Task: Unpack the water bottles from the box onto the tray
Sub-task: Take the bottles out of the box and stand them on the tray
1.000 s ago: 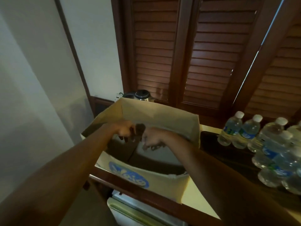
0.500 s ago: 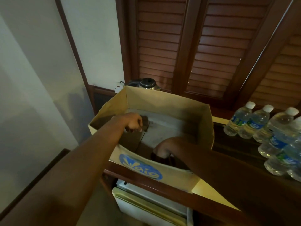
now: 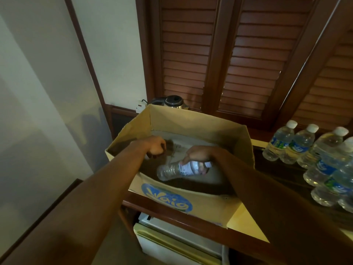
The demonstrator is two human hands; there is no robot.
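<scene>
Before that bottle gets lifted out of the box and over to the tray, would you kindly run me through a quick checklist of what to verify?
1. Right hand has a grip on the bottle: ok, fingers curl over its labelled middle.
2. Bottle cap in place: cannot tell, the cap end is hidden behind the forearm.
3. Left hand steadying the box: cannot tell, it sits fisted inside near the left wall, and what it holds is unclear.
4. Way out of the box: ok, the top is open with nothing over the bottle.
5. Room on the tray: ok, dark bare surface shows left of the standing bottles.
</scene>
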